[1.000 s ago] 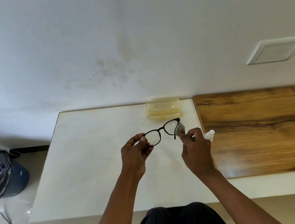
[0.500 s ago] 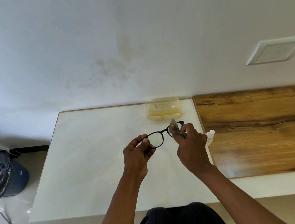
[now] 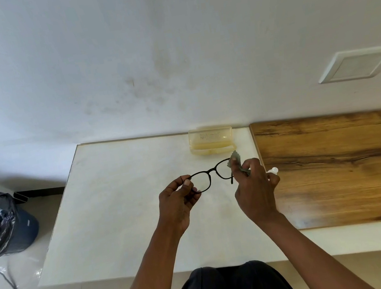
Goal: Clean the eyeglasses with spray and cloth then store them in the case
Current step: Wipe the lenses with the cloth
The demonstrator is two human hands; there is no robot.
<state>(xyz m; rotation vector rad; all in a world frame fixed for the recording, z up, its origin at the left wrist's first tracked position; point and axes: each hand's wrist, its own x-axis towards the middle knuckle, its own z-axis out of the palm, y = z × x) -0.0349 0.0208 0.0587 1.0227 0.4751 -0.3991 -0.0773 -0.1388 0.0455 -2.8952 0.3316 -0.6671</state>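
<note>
left hand (image 3: 178,203) pinching black eyeglasses (image 3: 209,175), right hand (image 3: 256,191) pinching grey cloth (image 3: 236,159) on lens

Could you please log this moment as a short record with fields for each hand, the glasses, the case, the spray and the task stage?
left hand: pinches the eyeglasses' left lens rim
right hand: presses a grey cloth on the right lens
eyeglasses: black frame, held above the white table
case: yellowish, open, by the wall
spray bottle: mostly hidden behind the right hand
stage: wiping; not yet stored
</note>
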